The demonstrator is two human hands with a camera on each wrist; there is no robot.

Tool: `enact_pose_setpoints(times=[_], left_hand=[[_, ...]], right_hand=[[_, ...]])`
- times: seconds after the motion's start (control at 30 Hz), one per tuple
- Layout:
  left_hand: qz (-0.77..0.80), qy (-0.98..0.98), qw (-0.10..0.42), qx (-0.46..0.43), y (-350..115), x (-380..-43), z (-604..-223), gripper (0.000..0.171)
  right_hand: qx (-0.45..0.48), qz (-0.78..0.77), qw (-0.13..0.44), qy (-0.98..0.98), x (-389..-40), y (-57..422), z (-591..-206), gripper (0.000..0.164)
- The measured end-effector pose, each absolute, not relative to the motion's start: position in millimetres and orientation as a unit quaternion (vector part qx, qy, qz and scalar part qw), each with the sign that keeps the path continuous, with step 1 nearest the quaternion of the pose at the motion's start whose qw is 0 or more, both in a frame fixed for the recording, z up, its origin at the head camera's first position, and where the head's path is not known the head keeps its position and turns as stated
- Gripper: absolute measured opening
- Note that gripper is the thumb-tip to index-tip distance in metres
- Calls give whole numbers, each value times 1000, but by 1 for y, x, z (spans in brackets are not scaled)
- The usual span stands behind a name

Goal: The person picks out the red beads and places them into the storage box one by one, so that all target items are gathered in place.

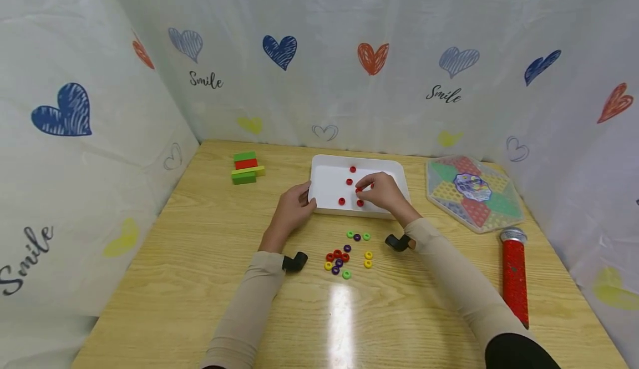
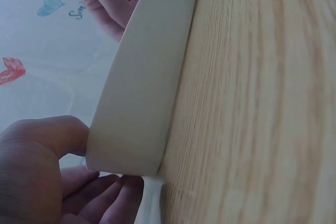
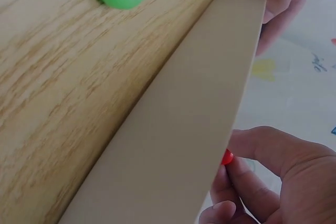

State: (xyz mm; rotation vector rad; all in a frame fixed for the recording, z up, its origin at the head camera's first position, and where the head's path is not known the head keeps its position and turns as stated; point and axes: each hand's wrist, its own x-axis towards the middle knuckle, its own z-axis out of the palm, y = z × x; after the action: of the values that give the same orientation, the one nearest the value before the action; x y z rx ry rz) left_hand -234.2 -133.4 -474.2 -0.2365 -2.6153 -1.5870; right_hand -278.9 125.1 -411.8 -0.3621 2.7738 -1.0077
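Note:
In the head view a shallow white tray (image 1: 326, 172) stands on the wooden table with several small red rings (image 1: 341, 201) scattered inside. My left hand (image 1: 293, 208) grips the tray's left end; in the left wrist view its thumb lies at the near corner, the fingers against the end wall. Over the tray, my right hand (image 1: 383, 191) pinches a red ring (image 3: 227, 157) between thumb and finger. The right wrist view shows only part of that ring, since the tray's side wall (image 3: 173, 103) hides the rest.
Several loose rings lie before the tray: green (image 1: 346, 274), purple (image 1: 335, 270), yellow (image 1: 368, 263) and red (image 1: 330, 257). Coloured blocks (image 1: 244, 177) sit at the back left. To the right are a hexagonal game board (image 1: 474, 191) and a red tube (image 1: 514, 274) with a silver top.

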Motion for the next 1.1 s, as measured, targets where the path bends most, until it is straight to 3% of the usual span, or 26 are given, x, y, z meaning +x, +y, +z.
enact_pose_setpoints(times=[1.1], left_hand=[[-495,-866,30,-69,-134,-234,-470,58]], right_hand=[[-87,-335,100,933,-290,121,-427,24]])
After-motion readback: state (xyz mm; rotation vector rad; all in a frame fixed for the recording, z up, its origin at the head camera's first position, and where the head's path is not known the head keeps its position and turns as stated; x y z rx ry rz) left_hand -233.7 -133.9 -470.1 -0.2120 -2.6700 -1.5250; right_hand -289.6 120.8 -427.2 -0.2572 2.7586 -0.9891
